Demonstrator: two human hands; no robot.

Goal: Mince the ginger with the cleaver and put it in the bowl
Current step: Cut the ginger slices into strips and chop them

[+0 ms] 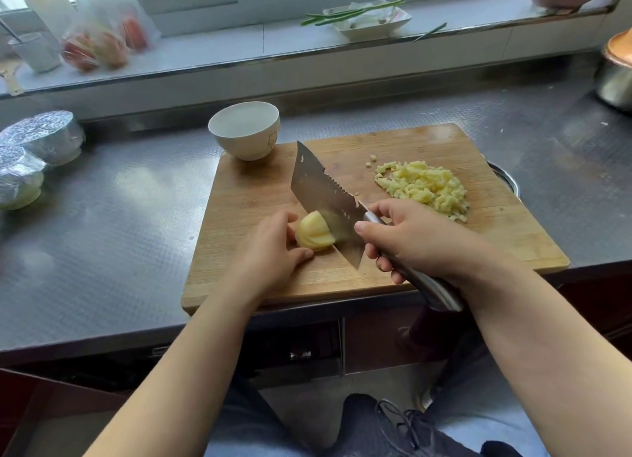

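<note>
- My right hand [413, 241] is wrapped round the steel handle of the cleaver [325, 196]; the fingers are curled tight on it, and the thumb lies forward by the heel of the blade.
- The blade stands on edge on the cutting board [376, 272], its tip pointing away from me toward the bowl [244, 130].
- My left hand [270, 248] holds the ginger piece [313, 232] from its left side, fingers curled against it with the thumb low on the board just under it.
- The ginger piece sits between my left fingertips and the flat of the blade, touching the blade, and it shows thin slices fanned at its right end.
- Beyond my right knuckles, well apart from the blade, I see a heap of minced ginger [424, 188] on the far right part of the board, with a few loose bits just left of it.
- The white bowl stands upright past the cleaver's tip, at the far left corner of the board; I cannot tell whether anything is in it.
- The board lies on a grey metal counter [113, 224].
</note>
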